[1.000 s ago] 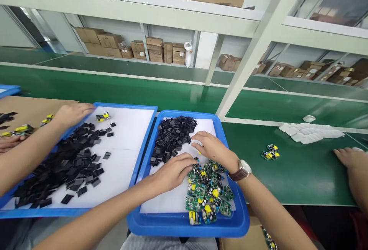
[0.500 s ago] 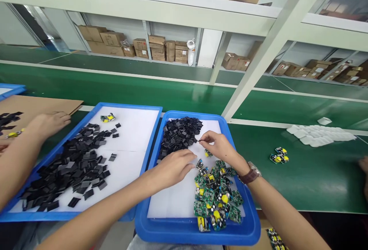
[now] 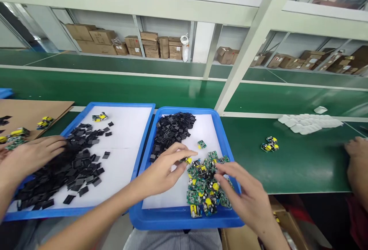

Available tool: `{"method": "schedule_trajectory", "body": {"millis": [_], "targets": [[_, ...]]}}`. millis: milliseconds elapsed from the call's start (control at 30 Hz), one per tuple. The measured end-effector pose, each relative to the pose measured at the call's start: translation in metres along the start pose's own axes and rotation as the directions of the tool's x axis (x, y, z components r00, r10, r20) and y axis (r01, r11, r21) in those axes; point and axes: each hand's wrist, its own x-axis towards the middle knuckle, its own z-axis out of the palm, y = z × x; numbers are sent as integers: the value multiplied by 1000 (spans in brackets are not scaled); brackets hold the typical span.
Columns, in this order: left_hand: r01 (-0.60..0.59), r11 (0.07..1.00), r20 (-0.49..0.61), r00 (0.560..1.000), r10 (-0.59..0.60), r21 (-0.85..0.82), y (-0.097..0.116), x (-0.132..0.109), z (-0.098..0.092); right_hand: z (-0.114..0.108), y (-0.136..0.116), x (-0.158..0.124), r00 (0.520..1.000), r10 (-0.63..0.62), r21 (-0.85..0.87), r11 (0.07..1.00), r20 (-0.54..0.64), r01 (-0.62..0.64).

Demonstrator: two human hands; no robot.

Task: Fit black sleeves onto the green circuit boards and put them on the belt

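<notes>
A blue tray (image 3: 184, 220) lined with white sits in front of me. At its back lies a heap of small black squares (image 3: 172, 129); at its front, a pile of green circuit boards (image 3: 204, 183) with yellow parts. My left hand (image 3: 162, 171) pinches one small circuit board (image 3: 186, 160) at the pile's upper left edge. My right hand (image 3: 245, 196) rests on the right side of the pile with its fingers spread over the boards. One single board (image 3: 201, 144) lies apart on the white liner.
A second blue tray (image 3: 126, 107) on the left holds scattered black squares; a co-worker's hand (image 3: 33, 154) reaches into them. A cardboard sheet (image 3: 28, 112) lies far left. On the green belt are two boards (image 3: 268, 144), white caps (image 3: 310, 123) and another person's hand (image 3: 356, 154).
My right hand has left the black squares and come down to the right of the board pile. My left hand has taken hold of a board. The co-worker's hand moved into the left tray.
</notes>
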Motion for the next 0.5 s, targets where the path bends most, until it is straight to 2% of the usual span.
{"method": "schedule_trajectory", "body": {"millis": [33,100,267,400,500], "targets": [[46,991,-16,999,-48,-125,8,-12,4,6,-4,-9,1000,5,-7,1000,-9,-5],[140,964,-70,985,-159,-227,19,-34,17,21,-12,-21,1000,9,3,1000,10,-9],[125,945,-235,951,-201,-301,23,-68,51,47,-25,-30,990,71,165,982,120,-91],[113,922,-288,930,-230,-370,19,-75,55,51,-29,-31,965,235,305,916,119,-261],[128,835,-302,894,-330,-535,19,-77,56,56,-32,-34,961,258,327,903,101,-277]]}}
